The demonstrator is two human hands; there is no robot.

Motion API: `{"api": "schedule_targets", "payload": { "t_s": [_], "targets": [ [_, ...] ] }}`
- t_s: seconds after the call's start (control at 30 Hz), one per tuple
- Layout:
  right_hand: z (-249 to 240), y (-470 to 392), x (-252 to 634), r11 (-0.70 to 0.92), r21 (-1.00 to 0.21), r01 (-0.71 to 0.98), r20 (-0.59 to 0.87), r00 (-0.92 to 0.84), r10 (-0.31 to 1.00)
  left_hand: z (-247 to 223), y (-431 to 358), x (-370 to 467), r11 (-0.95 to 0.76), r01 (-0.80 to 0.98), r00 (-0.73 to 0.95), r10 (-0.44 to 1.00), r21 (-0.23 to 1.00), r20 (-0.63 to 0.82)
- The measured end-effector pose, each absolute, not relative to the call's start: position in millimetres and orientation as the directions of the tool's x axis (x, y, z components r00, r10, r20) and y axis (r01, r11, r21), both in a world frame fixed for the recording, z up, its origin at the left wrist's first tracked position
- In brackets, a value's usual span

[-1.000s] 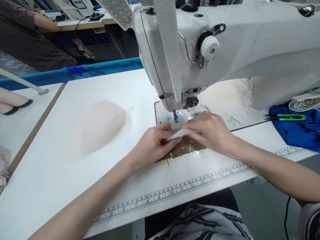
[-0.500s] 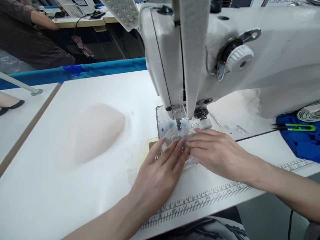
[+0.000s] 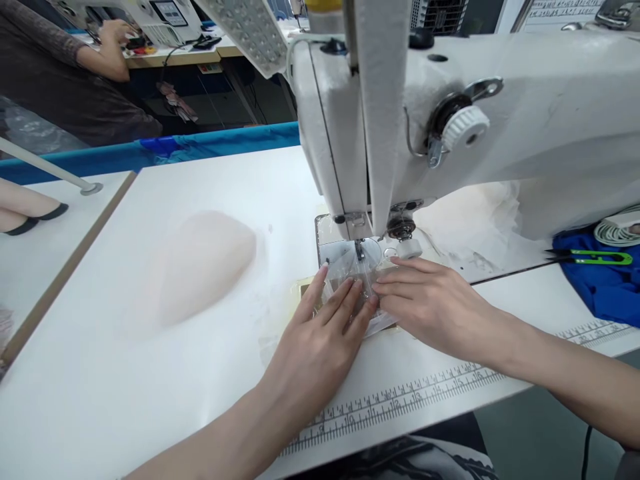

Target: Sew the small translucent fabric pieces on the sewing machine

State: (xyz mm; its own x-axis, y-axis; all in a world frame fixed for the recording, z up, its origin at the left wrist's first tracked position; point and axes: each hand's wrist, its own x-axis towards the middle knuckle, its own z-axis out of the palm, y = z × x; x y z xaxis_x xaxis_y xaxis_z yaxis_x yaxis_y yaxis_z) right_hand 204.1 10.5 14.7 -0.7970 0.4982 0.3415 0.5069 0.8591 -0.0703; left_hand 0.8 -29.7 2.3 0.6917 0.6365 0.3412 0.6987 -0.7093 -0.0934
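Note:
A piece of sheer white fabric (image 3: pixel 341 269) lies under the presser foot (image 3: pixel 359 249) of a white sewing machine (image 3: pixel 334 127). My left hand (image 3: pixel 320 343) rests on its near left part, fingers spread and flat, thumb out of sight. From the right comes my right hand (image 3: pixel 440 303), its fingers close together at the fabric's right edge; the thumb is tucked beneath, and the cloth seems gripped there. Both sets of fingertips nearly meet just in front of the foot. A pale, sheer cup-shaped piece (image 3: pixel 207 267) sits on the white table (image 3: pixel 100 400) to the left.
Green thread snips (image 3: pixel 600 257) lie on blue cloth (image 3: pixel 607 287) at the right. More sheer fabric (image 3: pixel 473 217) is bunched under the machine arm. A printed ruler (image 3: pixel 395 405) runs along the front edge. Behind a blue cloth strip (image 3: pixel 225 141), a co-worker (image 3: pixel 65 80) sits at another machine.
The view has shifted slightly, so the background sits a little lower and further right. My hands hold nearly the same place by the foot. The co-worker's hand has come into view.

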Motion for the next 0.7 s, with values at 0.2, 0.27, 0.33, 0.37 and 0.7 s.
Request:
{"api": "schedule_targets", "payload": {
  "t_s": [0.2,0.27,0.33,0.37,0.7],
  "targets": [
    [13.9,12.4,203.0,0.854,-0.068,0.515,0.367,-0.783,0.502,0.9,-25.8,-0.2,-0.707,0.700,0.685,0.627,-0.097,0.370],
    [13.6,13.5,202.7,0.855,-0.060,0.514,0.376,-0.782,0.497,0.6,-23.5,-0.1,-0.707,0.699,0.687,0.625,-0.103,0.372],
    [12.7,14.8,202.5,0.857,-0.054,0.512,0.387,-0.781,0.490,0.4,-21.1,-0.1,-0.702,0.704,0.684,0.628,-0.110,0.370],
    [12.1,15.5,202.4,0.858,-0.053,0.511,0.392,-0.779,0.489,0.2,-19.8,-0.2,-0.698,0.707,0.681,0.631,-0.112,0.371],
    [4.1,25.2,200.1,0.842,-0.022,0.539,0.457,-0.744,0.488,-1.3,-5.4,-3.4,-0.682,0.721,0.669,0.640,-0.120,0.377]
  ]
}}
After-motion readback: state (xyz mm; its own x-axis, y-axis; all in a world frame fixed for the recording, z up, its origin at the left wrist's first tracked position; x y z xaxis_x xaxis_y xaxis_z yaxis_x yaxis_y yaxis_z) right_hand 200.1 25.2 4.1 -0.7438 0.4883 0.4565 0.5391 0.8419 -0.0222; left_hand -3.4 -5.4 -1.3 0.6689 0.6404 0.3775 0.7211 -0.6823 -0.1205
